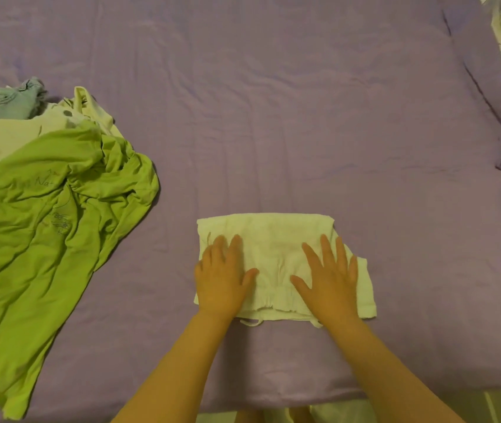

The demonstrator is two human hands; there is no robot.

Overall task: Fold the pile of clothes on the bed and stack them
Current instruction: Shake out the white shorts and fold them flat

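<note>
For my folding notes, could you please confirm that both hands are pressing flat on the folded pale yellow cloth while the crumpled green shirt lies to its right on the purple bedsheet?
Not quite: the head view shows the crumpled green shirt lying to the left of the folded pale yellow cloth, not its right. The rest holds: the left hand and right hand press flat on it, on the purple bedsheet.

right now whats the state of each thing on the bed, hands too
white garment: folded into a flat rectangle, pressed under both hands
left hand: open, flat on the garment
right hand: open, flat on the garment
green shirt: unfolded, crumpled on the pile
pale yellow garment: unfolded, partly under the green shirt
blue-grey garment: bunched up, behind the pile
purple sheet: spread, wrinkled
</note>
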